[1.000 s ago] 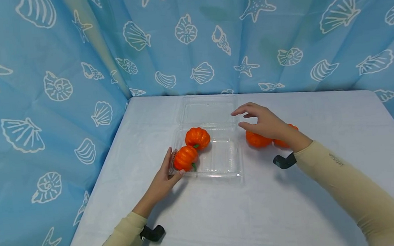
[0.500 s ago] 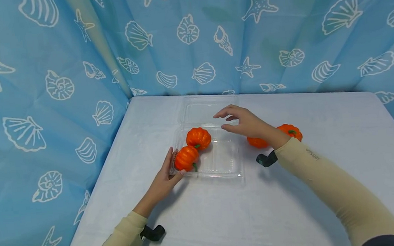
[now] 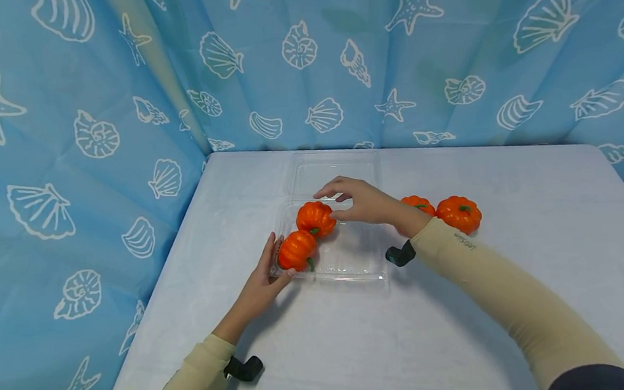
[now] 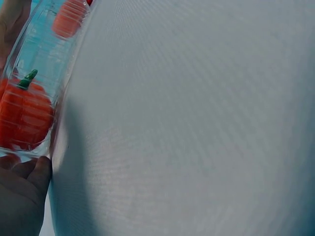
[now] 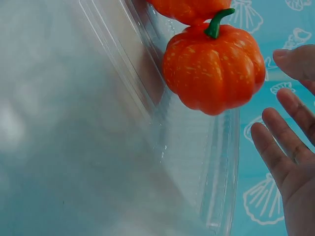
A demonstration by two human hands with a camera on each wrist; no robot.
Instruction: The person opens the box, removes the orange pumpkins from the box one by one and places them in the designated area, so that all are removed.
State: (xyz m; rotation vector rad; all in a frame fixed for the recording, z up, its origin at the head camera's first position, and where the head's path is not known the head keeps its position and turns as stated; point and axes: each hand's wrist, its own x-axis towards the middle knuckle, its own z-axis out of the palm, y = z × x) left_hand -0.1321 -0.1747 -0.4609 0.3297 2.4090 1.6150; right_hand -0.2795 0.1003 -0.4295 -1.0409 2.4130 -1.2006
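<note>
A clear plastic container (image 3: 350, 250) lies with its lid (image 3: 310, 173) folded back toward the curtain. Two orange toy pumpkins touch in its left half: a front pumpkin (image 3: 296, 251) and a back pumpkin (image 3: 314, 218). My left hand (image 3: 256, 291) rests against the front left corner, fingers extended along the side and thumb at the front rim. Over the container, my right hand (image 3: 359, 201) reaches toward the back pumpkin with thumb and fingers spread. In the right wrist view, a gap separates these fingers from the pumpkin (image 5: 214, 71), and the palm holds nothing.
To the right of the container sit two more orange pumpkins, one (image 3: 459, 214) in full view and another (image 3: 418, 202) partly behind the right wrist. A white cloth (image 3: 314, 349) covers the table. Blue shell-print curtains (image 3: 256, 70) hang behind and at the left.
My right hand has moved left from beside the right-hand pumpkins, across the container to the back pumpkin, uncovering one pumpkin at the right. The left hand, container and pumpkins have stayed put.
</note>
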